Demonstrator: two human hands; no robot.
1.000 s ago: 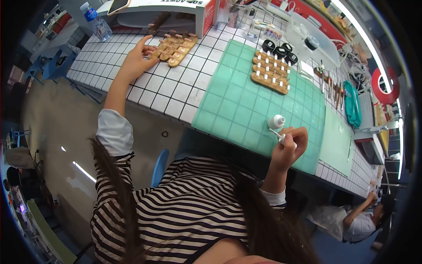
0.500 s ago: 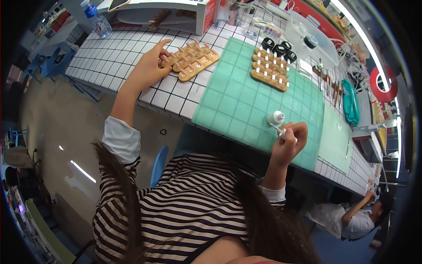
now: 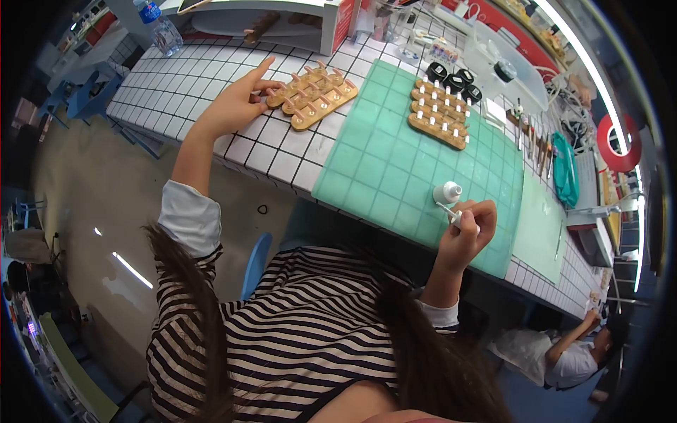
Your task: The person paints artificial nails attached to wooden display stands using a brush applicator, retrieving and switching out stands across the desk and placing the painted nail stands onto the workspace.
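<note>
My left hand (image 3: 234, 107) is at the left end of light wooden display stands (image 3: 314, 99) that hold pinkish nail tips in rows. Its index finger points away and the other fingers are at the stand's edge; whether they touch it I cannot tell. My right hand (image 3: 467, 229) pinches a white brush cap (image 3: 457, 218), its thin brush pointing left. Just beyond the brush, an uncapped white bottle (image 3: 447, 192) stands on the green mat (image 3: 381, 162). Farther back on the mat are more wooden stands (image 3: 438, 127) with white pegs.
Black round jars (image 3: 455, 81) sit behind the pegged stands. A clear plastic bin (image 3: 518, 74), brushes (image 3: 543, 151) and a teal pouch (image 3: 565, 169) lie to the right. At the left back are a white box (image 3: 268, 28) and a water bottle (image 3: 163, 35). Another person (image 3: 575, 356) sits far right.
My left hand has drawn slightly left, its fingers now less over the wooden stands. My right hand still holds the brush cap beside the bottle. The view has shifted a little.
</note>
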